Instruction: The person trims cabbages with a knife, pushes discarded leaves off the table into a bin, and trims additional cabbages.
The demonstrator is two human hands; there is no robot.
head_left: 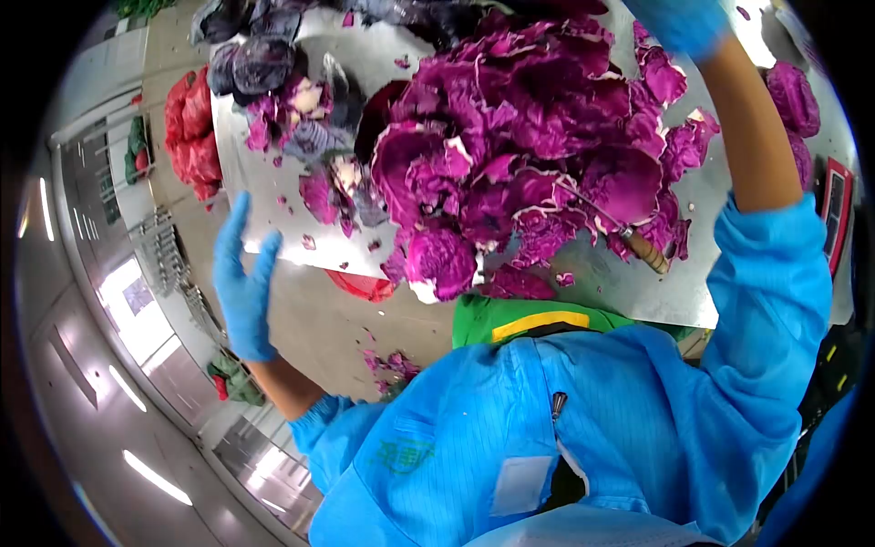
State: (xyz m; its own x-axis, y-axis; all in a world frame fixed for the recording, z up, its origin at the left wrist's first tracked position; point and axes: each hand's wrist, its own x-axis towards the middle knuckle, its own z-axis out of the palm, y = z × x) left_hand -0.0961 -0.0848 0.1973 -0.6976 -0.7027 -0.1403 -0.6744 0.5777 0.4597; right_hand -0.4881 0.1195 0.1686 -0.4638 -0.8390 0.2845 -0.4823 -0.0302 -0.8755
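Note:
My left hand (244, 296), in a blue glove, is held out beyond the table's left edge with its fingers apart and nothing in it. At the top edge my right hand (679, 23), also gloved, is only partly in view; its fingers are cut off by the frame. Between the hands a large heap of purple cabbage leaves (529, 137) covers much of the metal table (674, 296). A knife with a wooden handle (645, 252) lies on the heap's lower right side. One rounded cabbage piece (440, 260) sits at the near edge.
Dark outer leaves and cores (264, 68) lie at the table's upper left. Red net sacks (192, 132) stand on the floor beyond. More cabbage (793, 98) and a red-framed device (836, 214) are at the right. Leaf scraps (392, 366) litter the floor.

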